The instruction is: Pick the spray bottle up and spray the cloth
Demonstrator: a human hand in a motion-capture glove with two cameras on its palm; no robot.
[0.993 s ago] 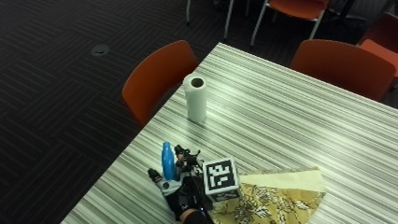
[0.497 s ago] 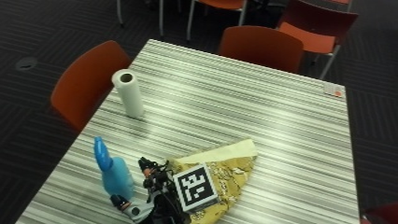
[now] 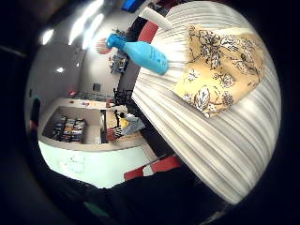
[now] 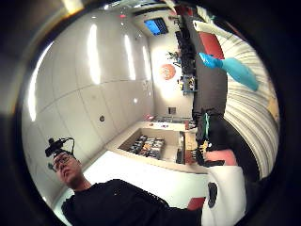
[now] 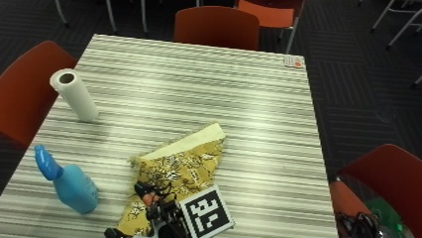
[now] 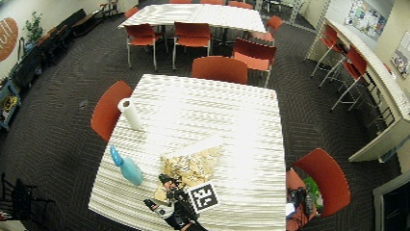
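Gloved right hand point(image 6: 172, 206) over the cloth's point(image 5: 178, 171) near edge; whether its fingers are curled cannot be told. Spray bottle point(image 5: 68, 181) stands upright just left of hand, apparently untouched.

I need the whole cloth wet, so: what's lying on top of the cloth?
The gloved hand covers the near end of the cloth; the rest lies bare. The part under the hand is hidden.

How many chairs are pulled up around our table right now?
3: one chair at the far end, one chair beside the paper towel roll, one chair opposite, near corner.
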